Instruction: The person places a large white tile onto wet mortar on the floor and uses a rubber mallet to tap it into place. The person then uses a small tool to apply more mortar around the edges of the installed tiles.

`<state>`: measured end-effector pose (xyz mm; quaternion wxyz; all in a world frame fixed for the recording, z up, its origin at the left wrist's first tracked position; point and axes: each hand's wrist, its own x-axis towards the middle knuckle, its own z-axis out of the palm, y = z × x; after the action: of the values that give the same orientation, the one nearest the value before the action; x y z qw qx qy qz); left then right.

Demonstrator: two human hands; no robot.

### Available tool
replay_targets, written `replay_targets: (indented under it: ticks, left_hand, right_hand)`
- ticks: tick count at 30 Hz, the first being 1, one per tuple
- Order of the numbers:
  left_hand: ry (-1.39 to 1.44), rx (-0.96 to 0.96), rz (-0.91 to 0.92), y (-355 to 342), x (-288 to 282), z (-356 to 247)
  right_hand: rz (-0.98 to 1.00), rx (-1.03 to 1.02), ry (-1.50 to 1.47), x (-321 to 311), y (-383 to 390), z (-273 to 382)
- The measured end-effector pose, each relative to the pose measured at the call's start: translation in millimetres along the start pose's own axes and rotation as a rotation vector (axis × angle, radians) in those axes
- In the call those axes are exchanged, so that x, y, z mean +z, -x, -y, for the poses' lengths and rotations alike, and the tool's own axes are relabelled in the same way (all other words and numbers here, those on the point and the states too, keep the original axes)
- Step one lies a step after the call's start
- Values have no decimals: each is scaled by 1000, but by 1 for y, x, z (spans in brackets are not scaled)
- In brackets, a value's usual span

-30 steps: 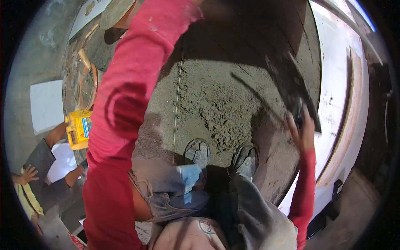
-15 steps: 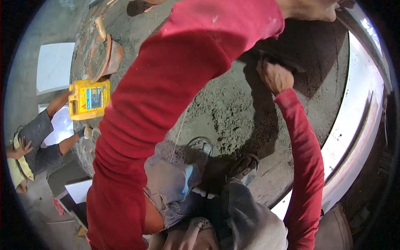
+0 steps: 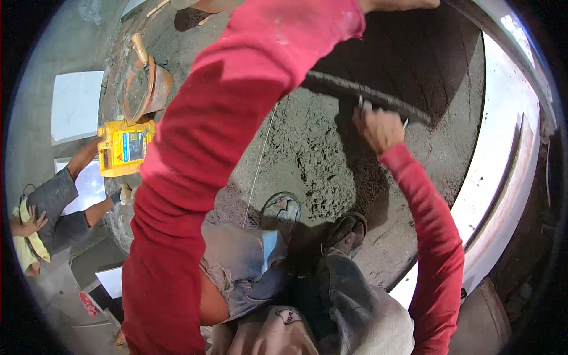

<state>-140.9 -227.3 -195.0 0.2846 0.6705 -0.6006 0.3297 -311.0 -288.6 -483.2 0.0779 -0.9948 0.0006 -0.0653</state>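
My right hand is closed around the grip of a long, dark float, whose edge is caked with grey mortar. The float stands tilted over the wet mortar bed, which is rough and lumpy in the middle. Part of its far end is hidden behind my left sleeve. My left arm, in a red sleeve, reaches across to the top edge. Only a strip of my left hand shows there; its fingers are cut off or out of sight.
A pale string runs across the mortar near my sandalled foot. To the left are a mortar-smeared bucket and a yellow jug, with a co-worker's hand at the jug. A white ledge curves along the right.
My right hand has shifted slightly left and down, and the float has tilted so that its caked edge shows. My left hand has moved up and left, mostly out of view.
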Motion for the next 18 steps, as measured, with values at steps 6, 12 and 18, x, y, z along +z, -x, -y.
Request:
replay_targets:
  ticks: [6, 12, 18]
  left_hand:
    - [-60, -65, 100, -5, 5, -4]
    - [33, 12, -20, 2, 1, 3]
    - [-37, -35, 43, -7, 4, -8]
  right_hand:
    - [31, 92, 20, -29, 3, -11]
    - [115, -49, -49, -7, -4, 26]
    - [-3, 80, 0, -6, -26, 12]
